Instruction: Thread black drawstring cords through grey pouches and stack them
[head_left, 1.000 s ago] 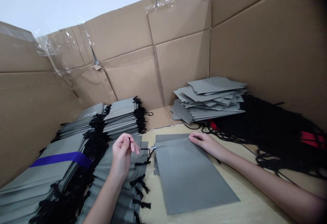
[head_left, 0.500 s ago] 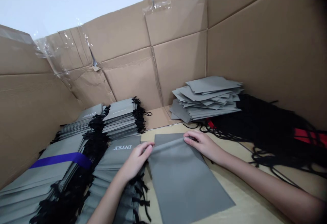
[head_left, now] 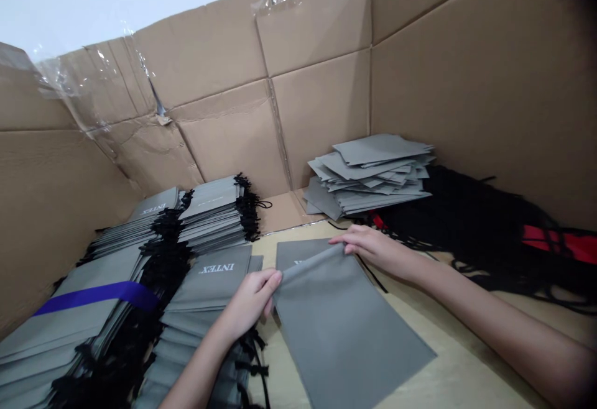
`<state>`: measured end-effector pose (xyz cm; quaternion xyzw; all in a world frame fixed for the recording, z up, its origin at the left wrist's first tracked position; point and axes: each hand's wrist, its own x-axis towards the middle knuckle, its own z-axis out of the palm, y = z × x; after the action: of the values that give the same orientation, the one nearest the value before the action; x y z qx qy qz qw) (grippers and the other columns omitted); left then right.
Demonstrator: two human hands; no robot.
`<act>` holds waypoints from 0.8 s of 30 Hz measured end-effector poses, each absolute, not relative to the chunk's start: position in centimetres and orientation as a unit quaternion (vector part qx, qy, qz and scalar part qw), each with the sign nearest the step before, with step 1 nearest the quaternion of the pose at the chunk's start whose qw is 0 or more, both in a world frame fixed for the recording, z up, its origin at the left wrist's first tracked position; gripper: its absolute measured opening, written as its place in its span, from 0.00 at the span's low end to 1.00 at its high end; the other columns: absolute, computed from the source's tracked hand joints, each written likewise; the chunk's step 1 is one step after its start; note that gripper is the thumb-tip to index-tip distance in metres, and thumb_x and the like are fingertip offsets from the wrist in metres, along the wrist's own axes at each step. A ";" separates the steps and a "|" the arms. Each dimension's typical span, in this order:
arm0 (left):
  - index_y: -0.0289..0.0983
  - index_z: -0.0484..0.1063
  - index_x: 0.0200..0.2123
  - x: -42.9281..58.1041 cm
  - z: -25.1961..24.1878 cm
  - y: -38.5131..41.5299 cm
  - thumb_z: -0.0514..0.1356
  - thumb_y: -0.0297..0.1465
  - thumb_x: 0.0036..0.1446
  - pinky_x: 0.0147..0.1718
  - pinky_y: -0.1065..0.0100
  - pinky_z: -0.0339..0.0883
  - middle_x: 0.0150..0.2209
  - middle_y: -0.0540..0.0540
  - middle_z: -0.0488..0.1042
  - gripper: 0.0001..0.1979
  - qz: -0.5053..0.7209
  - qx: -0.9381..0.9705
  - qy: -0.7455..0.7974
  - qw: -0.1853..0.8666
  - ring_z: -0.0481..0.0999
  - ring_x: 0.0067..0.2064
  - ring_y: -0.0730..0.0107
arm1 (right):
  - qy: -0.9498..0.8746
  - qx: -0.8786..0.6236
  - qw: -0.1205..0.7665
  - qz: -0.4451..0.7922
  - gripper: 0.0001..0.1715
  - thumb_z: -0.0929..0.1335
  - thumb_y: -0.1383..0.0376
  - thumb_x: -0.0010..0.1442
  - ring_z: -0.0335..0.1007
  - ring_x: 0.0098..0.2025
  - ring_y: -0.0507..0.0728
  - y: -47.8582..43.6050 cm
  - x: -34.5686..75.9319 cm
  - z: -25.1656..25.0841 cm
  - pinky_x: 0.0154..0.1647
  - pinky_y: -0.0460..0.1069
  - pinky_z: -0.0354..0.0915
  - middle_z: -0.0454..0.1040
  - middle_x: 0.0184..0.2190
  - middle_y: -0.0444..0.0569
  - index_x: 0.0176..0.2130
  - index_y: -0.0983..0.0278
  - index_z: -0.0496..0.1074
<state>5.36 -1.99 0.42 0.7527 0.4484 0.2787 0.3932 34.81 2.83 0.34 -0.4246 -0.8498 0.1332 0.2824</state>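
A grey cloth drawstring pouch [head_left: 349, 328] lies flat in front of me, its far edge lifted slightly. My left hand [head_left: 252, 297] pinches its far left corner between thumb and fingers. At the far right corner, my right hand [head_left: 373, 247] has its thumb and fingers closed on the same edge. Just past that edge shows another grey piece of cloth [head_left: 298, 248], with part of some white lettering. A black cord [head_left: 373, 274] sticks out by the pouch's right side, below my right hand.
Piles of grey pouches with black cords [head_left: 214, 210] stand on the left, one wrapped in a purple band [head_left: 93, 297]. Loose grey pieces [head_left: 377, 176] are stacked at the back right beside a heap of black cords [head_left: 471, 216]. Cardboard walls [head_left: 224, 55] surround the table [head_left: 415, 390].
Both hands have taken a firmer hold on the pouch's far edge, lifting it a little. More of the lettered cloth and the black cord now shows. The camera view has shifted slightly.
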 end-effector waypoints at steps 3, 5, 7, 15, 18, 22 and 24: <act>0.38 0.56 0.20 5.2 0.5 -1.8 0.47 0.49 0.56 0.18 0.74 0.47 0.11 0.57 0.56 0.23 0.279 0.739 0.438 0.430 0.53 0.15 0.78 | -0.853 -0.428 0.271 0.123 0.19 0.59 0.58 0.61 0.64 0.38 0.59 2.6 34.9 1.0 0.40 0.51 0.60 0.68 0.35 0.52 0.44 0.60 0.73; 0.38 0.55 0.19 5.1 0.5 -1.7 0.48 0.49 0.55 0.17 0.73 0.42 0.11 0.58 0.54 0.23 0.274 0.727 0.424 0.465 0.50 0.15 0.79 | -0.859 -0.426 0.263 0.112 0.17 0.58 0.60 0.61 0.64 0.37 0.58 2.6 35.1 1.3 0.38 0.50 0.59 0.68 0.33 0.51 0.37 0.61 0.73; 0.37 0.56 0.19 4.9 0.6 -1.6 0.49 0.49 0.55 0.17 0.73 0.40 0.11 0.57 0.55 0.23 0.265 0.721 0.408 0.494 0.48 0.15 0.79 | -0.863 -0.420 0.260 0.104 0.16 0.58 0.62 0.61 0.64 0.34 0.57 2.8 35.5 1.4 0.37 0.49 0.59 0.67 0.31 0.49 0.29 0.62 0.71; 0.36 0.55 0.16 4.4 0.8 -1.7 0.51 0.49 0.54 0.19 0.71 0.38 0.15 0.55 0.55 0.25 0.227 0.750 0.384 0.488 0.47 0.18 0.79 | -0.836 -0.451 0.280 0.140 0.15 0.58 0.62 0.58 0.62 0.35 0.57 4.0 38.0 1.0 0.39 0.50 0.58 0.66 0.29 0.48 0.25 0.61 0.67; 0.36 0.52 0.16 4.8 0.9 -2.0 0.50 0.48 0.55 0.20 0.71 0.39 0.16 0.55 0.51 0.25 0.234 0.766 0.374 0.469 0.47 0.20 0.79 | -0.840 -0.449 0.278 0.125 0.13 0.59 0.63 0.57 0.62 0.36 0.58 4.4 38.4 0.8 0.38 0.49 0.58 0.66 0.29 0.47 0.24 0.61 0.66; 0.37 0.49 0.17 5.4 1.1 -2.6 0.48 0.46 0.57 0.21 0.71 0.40 0.19 0.55 0.48 0.24 0.243 0.785 0.373 0.431 0.47 0.22 0.78 | -0.841 -0.459 0.277 0.072 0.12 0.58 0.67 0.56 0.60 0.32 0.55 4.5 38.7 0.7 0.35 0.48 0.57 0.64 0.27 0.46 0.23 0.61 0.64; 0.37 0.48 0.17 5.6 1.2 -2.8 0.47 0.46 0.58 0.21 0.71 0.40 0.19 0.55 0.47 0.23 0.239 0.794 0.380 0.409 0.47 0.22 0.77 | -0.843 -0.463 0.271 0.049 0.12 0.58 0.69 0.55 0.60 0.30 0.55 4.5 38.8 0.8 0.34 0.47 0.56 0.63 0.25 0.46 0.22 0.62 0.62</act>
<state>5.57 -2.83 1.20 0.7942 0.3801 0.2395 0.4091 38.79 4.45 0.78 -0.4628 -0.8427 0.0493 0.2706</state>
